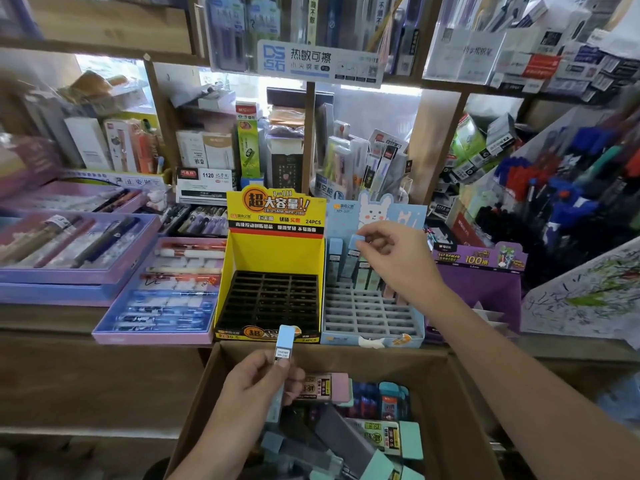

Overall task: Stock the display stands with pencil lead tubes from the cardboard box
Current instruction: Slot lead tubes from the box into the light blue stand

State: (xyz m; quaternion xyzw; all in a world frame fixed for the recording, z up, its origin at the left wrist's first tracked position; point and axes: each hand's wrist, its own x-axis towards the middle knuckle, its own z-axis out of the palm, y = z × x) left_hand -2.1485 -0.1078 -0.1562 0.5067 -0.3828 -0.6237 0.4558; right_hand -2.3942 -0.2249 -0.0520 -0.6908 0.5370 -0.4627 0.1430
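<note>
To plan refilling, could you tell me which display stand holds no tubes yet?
The yellow stand: its black slots are all empty, whereas the blue stand beside it has tubes at the back.

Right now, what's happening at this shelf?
A person is stocking lead tubes. The right hand pinches a blue-capped tube at the back rows of the light blue stand, where other tubes already stand. The left hand holds a second tube above the cardboard box, which holds many more. The yellow stand looks empty.
</note>
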